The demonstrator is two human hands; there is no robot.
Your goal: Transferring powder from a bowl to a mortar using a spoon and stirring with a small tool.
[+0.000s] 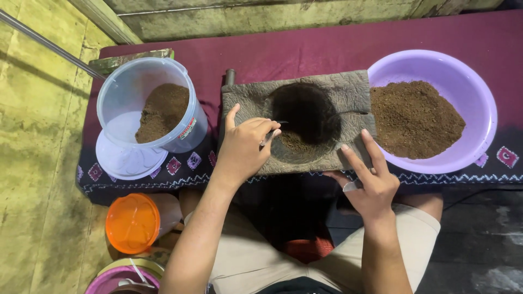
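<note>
We look down on a counter (305,51) draped in a maroon cloth with a patterned hem. On it the largest thing is the lilac plastic basin (479,114) at our right, heaped with coarse brown powder (414,117). At our left a clear tub (147,103) lies tipped on its white lid (128,158), a smaller mound of the same brown stuff inside it. Between them sits the grey block mould (348,92), its long axis running left to right, with a round dark hollow (306,117) in the middle and a little powder at the hollow's near edge.

Below the counter's edge stands a jar with an orange lid (132,222), and under it a purple rim we cannot make out well.

Our left hand (245,144) rests on the mould's left part, fingers curled and pinching a thin dark tool (272,133) — its tip pointing right into the hollow, which lies just to the right of that hand. Our right hand (370,179) has its fingers spread and laid flat on the mould's near right corner, touching it, holding nothing. The left hand is the nearer to the hollow; the right hand is the one nearer the basin — just beside its rim.
</note>
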